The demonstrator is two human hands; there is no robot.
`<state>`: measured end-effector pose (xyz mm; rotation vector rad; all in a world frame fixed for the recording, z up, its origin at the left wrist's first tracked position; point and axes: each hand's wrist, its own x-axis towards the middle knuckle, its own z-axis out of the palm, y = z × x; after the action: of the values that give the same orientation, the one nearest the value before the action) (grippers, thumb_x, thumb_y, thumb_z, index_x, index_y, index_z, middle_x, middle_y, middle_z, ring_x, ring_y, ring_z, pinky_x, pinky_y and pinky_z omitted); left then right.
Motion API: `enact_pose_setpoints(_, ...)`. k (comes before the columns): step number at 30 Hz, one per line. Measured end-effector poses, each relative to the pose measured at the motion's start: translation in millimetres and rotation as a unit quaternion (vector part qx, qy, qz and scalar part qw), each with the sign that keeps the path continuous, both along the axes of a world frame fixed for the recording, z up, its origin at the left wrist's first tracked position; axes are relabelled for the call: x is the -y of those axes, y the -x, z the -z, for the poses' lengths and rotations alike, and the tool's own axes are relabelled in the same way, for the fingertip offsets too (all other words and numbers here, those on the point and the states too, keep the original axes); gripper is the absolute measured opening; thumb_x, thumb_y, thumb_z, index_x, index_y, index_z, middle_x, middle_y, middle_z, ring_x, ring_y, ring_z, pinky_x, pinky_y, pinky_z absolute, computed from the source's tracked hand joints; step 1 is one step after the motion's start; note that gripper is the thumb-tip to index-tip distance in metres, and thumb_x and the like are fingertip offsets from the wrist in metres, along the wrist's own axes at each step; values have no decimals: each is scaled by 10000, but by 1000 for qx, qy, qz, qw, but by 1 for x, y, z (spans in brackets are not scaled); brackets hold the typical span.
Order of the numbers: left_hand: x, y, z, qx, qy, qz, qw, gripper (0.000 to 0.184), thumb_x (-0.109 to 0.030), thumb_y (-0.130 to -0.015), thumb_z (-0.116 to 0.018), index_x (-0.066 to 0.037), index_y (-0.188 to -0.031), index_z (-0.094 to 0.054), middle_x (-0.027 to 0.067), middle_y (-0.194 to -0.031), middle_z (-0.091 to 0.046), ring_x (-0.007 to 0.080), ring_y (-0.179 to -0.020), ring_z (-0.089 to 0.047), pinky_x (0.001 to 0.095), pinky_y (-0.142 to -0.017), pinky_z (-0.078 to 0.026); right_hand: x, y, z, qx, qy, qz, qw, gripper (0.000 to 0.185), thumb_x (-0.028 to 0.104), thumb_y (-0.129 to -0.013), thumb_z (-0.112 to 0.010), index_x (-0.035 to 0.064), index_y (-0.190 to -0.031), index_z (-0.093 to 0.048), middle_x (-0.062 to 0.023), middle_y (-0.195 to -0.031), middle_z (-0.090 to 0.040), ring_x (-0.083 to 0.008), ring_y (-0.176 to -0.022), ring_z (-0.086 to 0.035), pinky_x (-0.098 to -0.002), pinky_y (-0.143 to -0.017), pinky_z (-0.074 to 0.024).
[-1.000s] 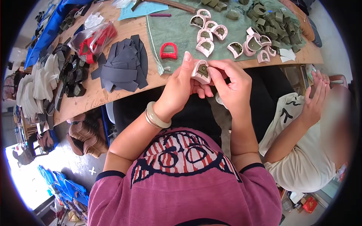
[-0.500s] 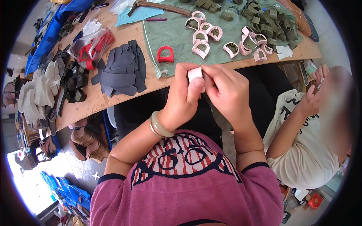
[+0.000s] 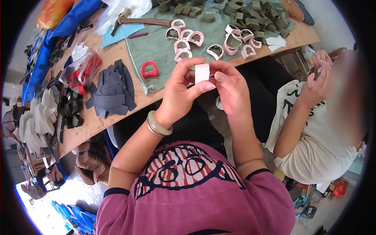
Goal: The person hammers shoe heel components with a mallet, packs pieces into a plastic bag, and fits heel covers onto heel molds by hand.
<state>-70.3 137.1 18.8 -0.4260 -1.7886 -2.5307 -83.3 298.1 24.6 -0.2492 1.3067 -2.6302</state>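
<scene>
Past my two hands, I see a green cloth [image 3: 156,49] on the table [image 3: 90,126]. Some pink-edged pieces [image 3: 234,40] sit on it, just past my fingers, and my left hand [image 3: 180,84] hides a bit of the lowest one. Farther off, past my right hand [image 3: 234,88], is a big pile of green pieces [image 3: 260,17], with white cards [image 3: 276,42] near it. A red loop [image 3: 150,70] lies to the left of my left hand, and more to the left are dark gray strips [image 3: 113,92] in a messy heap. Past them is a clear bag [image 3: 83,72] with red things in it. A tool with a wooden handle [image 3: 149,22] lies far ahead of my left hand, partly on blue paper [image 3: 117,33]. Off to the right of my right hand is another person [image 3: 313,137] (they have their hands up too).

The white piece [image 3: 202,73] is up between my hands, on the near side of the cloth. My left hand is half curled, with its thumb low on the piece and its fingers at the top, pinching it. My right hand is partly curled at the right side of the piece, but I can't tell if it grips it.
</scene>
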Motion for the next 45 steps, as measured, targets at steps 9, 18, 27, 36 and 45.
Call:
enact_pose_setpoints(9, -29, 33, 7, -72, 126, -77, 986, 526, -25, -809, -789, -25, -1267, -531, 80, -1141, -545, 160, -910, -629, 276, -793, -531, -23, 46, 37, 32, 71, -50, 996, 289, 104, -956, -590, -43, -1203, -618, -131, -1132, -666, -225, -1073, -632, -357, -951, -488)
enact_pose_setpoints(18, -46, 42, 9, -69, 254, -162, 951, 556, -23, -806, -802, -18, -1258, -477, 84, -1005, -638, 146, -859, -660, 268, -745, -561, -11, 26, 23, -41, 58, 83, 994, 381, 194, -980, -604, -75, -1250, -602, -131, -1170, -650, -184, -1068, -627, -327, -931, -491)
enact_pose_setpoints(27, -53, 46, 0, -126, 289, -215, 924, 576, -60, -782, -807, -31, -1274, -508, 141, -1166, -475, 211, -854, -622, 308, -725, -561, -9, 36, 31, -99, 24, 64, 993, 408, 183, -949, -653, -54, -1275, -588, -105, -1175, -645, -194, -1077, -622, -338, -975, -472)
enact_pose_setpoints(36, -34, 37, -5, -127, 232, -167, 950, 462, 42, -818, -721, -46, -1238, -549, 135, -1178, -490, 213, -830, -660, 289, -711, -564, -22, 55, 36, -156, -36, 49, 986, 418, 92, -884, -719, -11, -1269, -595, -86, -1161, -658, -187, -1081, -623, -339, -986, -473)
enact_pose_setpoints(45, -25, 33, -5, -105, 287, -177, 935, 335, 65, -811, -715, -28, -1114, -604, 93, -1071, -542, 152, -696, -647, 271, -625, -537, -32, 67, 46, -119, 9, -102, 988, 376, 189, -935, -672, 15, -1255, -579, -58, -1176, -617, -159, -1108, -588, -318, -954, -477)
